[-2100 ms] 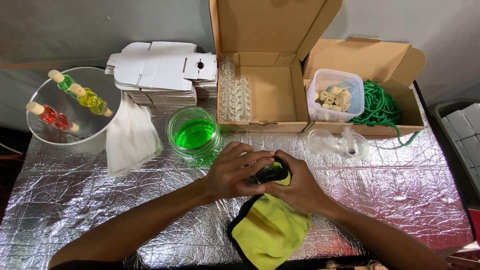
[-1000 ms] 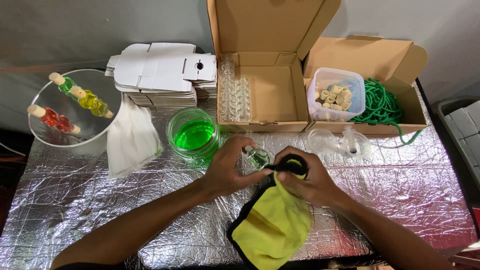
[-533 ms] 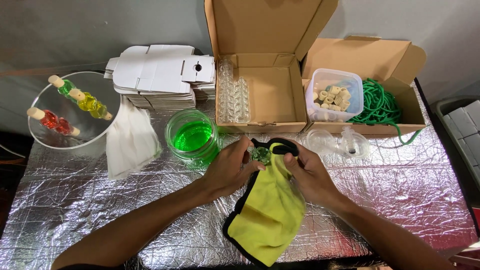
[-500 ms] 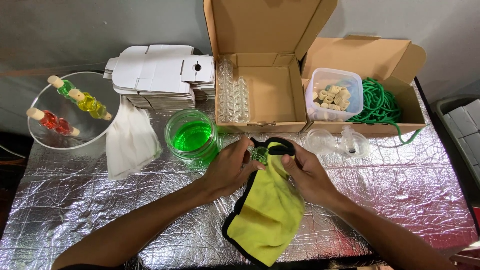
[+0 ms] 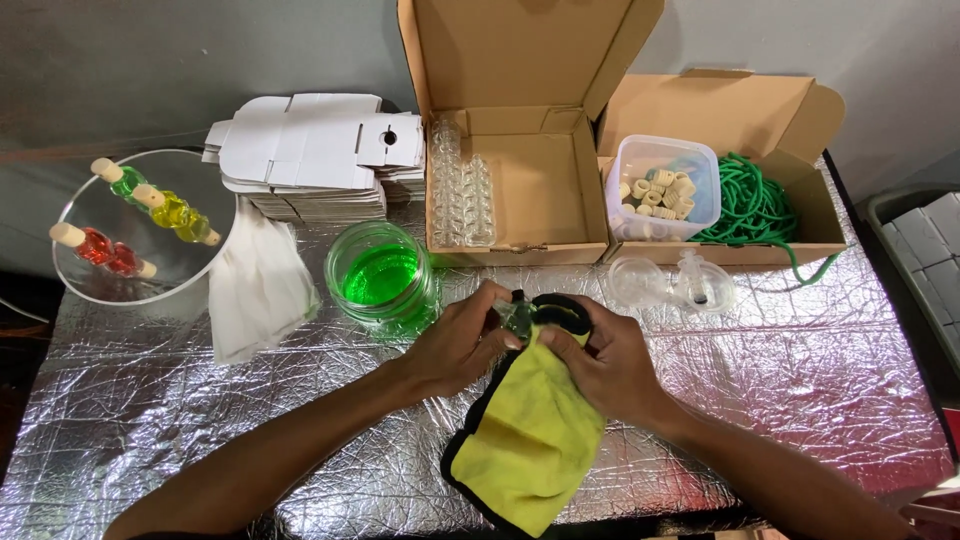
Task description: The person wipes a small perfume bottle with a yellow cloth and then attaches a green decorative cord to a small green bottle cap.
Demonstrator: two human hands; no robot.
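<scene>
Two hands (image 5: 540, 345) over crinkled foil tabletop (image 5: 800, 360), grey wall (image 5: 150, 60) behind

Foil-covered table (image 5: 180, 400) is carrying 2 open cardboard boxes (image 5: 510, 190), green-liquid jar (image 5: 382, 280), flat carton stack (image 5: 315, 160), white cloth (image 5: 258, 285), round mirror tray (image 5: 100, 290).

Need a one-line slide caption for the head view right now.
Left hand and right hand wipe a small glass bottle with a yellow cloth beside a jar of green liquid.
</scene>
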